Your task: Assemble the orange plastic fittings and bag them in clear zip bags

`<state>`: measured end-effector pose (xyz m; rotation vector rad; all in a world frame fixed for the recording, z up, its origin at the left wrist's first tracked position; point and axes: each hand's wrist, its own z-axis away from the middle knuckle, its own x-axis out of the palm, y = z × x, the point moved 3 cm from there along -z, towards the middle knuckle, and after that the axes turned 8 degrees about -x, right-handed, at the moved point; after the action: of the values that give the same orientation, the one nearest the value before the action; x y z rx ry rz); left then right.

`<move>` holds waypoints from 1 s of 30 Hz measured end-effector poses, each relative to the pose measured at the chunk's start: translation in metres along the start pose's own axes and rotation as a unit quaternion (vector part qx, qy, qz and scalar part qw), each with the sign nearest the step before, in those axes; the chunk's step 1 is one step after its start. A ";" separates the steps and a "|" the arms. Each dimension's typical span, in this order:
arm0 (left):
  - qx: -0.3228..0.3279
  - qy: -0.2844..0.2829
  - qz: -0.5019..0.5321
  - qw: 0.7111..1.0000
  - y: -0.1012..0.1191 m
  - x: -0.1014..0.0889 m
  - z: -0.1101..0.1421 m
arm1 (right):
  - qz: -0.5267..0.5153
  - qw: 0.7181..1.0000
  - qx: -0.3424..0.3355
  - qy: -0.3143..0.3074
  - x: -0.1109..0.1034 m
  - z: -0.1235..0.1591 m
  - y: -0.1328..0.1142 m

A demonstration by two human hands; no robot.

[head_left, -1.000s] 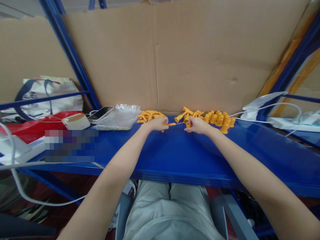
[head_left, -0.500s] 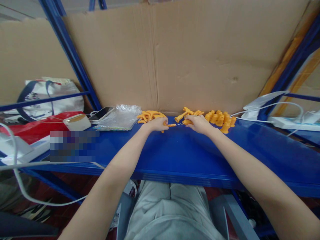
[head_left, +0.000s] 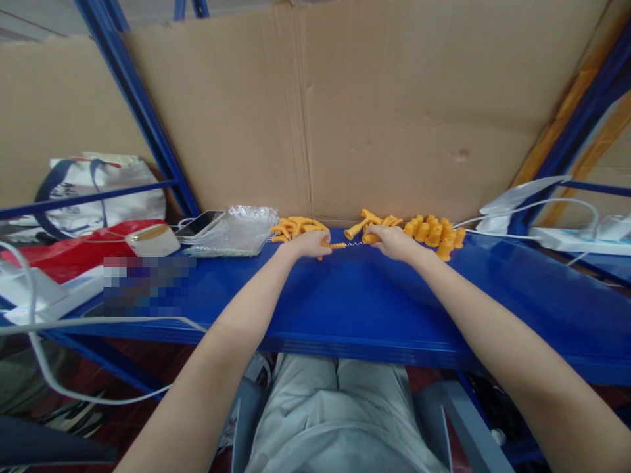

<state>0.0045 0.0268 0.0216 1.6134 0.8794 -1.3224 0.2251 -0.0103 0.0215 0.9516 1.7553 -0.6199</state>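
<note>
My left hand [head_left: 314,244] is closed on an orange piece with a screw-threaded shaft [head_left: 338,246], which points right. Its gripped end is mostly hidden by my fingers. Just past the thread's tip is a thin metal spring [head_left: 353,244]. My right hand [head_left: 393,242] pinches an orange hollow sleeve [head_left: 369,238], its end facing the spring and a short way from it. Behind my left hand lies a pile of branched orange handles [head_left: 294,226]. Several orange pieces [head_left: 377,218] lie behind my right hand, and a cluster of orange flared caps [head_left: 434,231] stands to its right.
The blue tabletop [head_left: 345,302] ends at a cardboard wall [head_left: 394,118]. Left are a clear plastic bag [head_left: 241,231], a phone [head_left: 200,225], a white-and-gold case [head_left: 152,240] and a red bag [head_left: 93,246]. White cables [head_left: 42,368] hang at the left edge; a power strip [head_left: 582,242] sits right.
The sleeve in my right hand has shifted slightly right and up, tilting a little. My left hand and the threaded piece have barely moved.
</note>
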 end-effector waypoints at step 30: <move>0.013 0.124 0.024 0.992 0.018 -0.001 0.010 | -0.165 0.984 -0.051 0.042 0.015 -0.008 -0.004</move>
<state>0.0172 0.0101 0.0246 1.8341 0.9673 -1.1204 0.2155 -0.0020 0.0106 0.6277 2.0217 -0.6985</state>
